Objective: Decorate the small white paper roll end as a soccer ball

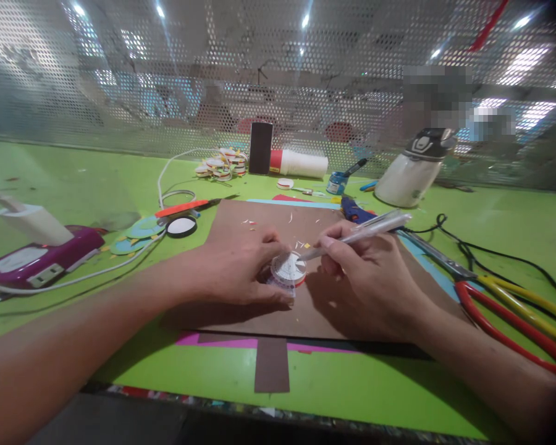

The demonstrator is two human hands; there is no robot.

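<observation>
My left hand (pixel 241 266) is closed around a small round disc (pixel 288 269), white on top with a red rim, and holds it down on a brown sheet of card (pixel 315 309). My right hand (pixel 366 272) grips a white pen (pixel 366 230) like a pencil. The pen's tip touches the disc's right edge. Both hands rest on the card near the middle of the green table (pixel 74 179).
Big scissors with red and yellow handles (pixel 505 303) lie right, beside black cables (pixel 472 250). A blue glue gun (pixel 354 211), white jug (pixel 410 170), glue tube (pixel 301 164), stacked discs (pixel 222 164), paper circles (pixel 141 232), orange knife (pixel 189 207) and purple power strip (pixel 37 259) surround the card.
</observation>
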